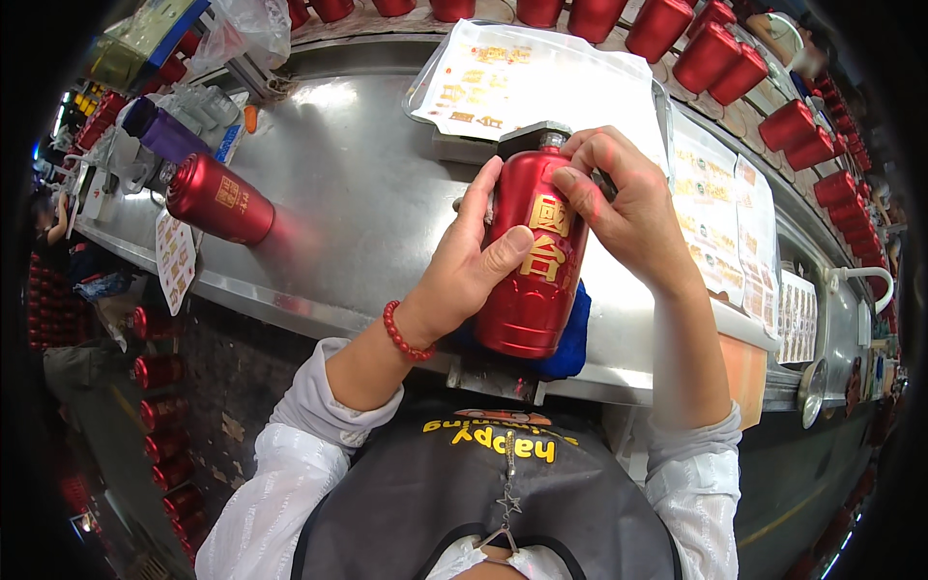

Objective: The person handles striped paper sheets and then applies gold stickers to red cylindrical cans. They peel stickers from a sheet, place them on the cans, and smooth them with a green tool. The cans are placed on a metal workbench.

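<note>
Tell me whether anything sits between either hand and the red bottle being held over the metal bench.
Nothing visible does. The left hand wraps the red bottle directly, thumb across its gold lettering, and the right hand presses bare fingers against its shoulder. A blue cloth lies underneath the bottle, not between it and either hand.

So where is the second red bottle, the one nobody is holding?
In the head view the loose red bottle lies on its side on the steel table, left of the left hand and near the purple-capped tool.
</note>
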{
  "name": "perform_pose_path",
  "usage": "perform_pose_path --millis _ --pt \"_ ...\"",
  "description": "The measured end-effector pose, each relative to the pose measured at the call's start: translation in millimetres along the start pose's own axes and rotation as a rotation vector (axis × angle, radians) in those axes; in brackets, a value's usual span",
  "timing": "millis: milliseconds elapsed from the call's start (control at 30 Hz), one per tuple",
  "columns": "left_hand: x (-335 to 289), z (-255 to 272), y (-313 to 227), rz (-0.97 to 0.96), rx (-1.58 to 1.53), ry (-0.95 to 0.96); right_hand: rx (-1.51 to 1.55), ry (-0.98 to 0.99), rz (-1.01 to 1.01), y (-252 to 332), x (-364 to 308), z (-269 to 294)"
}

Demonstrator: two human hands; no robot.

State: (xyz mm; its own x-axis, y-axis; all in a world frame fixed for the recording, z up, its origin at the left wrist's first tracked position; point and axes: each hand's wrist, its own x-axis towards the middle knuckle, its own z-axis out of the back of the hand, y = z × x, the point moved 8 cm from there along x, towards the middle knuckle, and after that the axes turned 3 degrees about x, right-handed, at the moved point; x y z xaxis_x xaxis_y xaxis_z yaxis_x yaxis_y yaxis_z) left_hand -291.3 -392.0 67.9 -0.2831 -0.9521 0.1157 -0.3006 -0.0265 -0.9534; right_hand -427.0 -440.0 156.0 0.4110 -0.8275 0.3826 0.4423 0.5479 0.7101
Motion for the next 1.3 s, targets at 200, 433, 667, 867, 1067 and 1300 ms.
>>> perform_pose_path --millis 200,433,667,867,1067,1300 --pt "0.2 -1.2 -0.9 -0.023 0.105 0.012 0.019 0.010 -0.024 -2.5 0.2 -0.3" --pt "0.2 -4.1 -4.7 -0.037 0.117 0.024 0.001 0.013 -0.030 -3.1 0.5 -0.9" --pt "-0.5 -4.9 -6.2 -0.029 0.140 0.027 0.015 -0.045 0.071 -0.4 0.9 0.4" --pt "-0.4 -3.4 -4.1 -0.035 0.158 0.040 0.003 -0.006 0.007 -0.6 2.1 -0.4" --pt "0.6 -3.4 -6.3 -0.005 0.036 0.007 -0.028 0.007 -0.004 0.5 2.4 -0.2" --pt "0.2 -2.9 -5.4 -0.051 0.136 0.025 -0.011 0.003 -0.001 -0.2 2.4 -1.0"
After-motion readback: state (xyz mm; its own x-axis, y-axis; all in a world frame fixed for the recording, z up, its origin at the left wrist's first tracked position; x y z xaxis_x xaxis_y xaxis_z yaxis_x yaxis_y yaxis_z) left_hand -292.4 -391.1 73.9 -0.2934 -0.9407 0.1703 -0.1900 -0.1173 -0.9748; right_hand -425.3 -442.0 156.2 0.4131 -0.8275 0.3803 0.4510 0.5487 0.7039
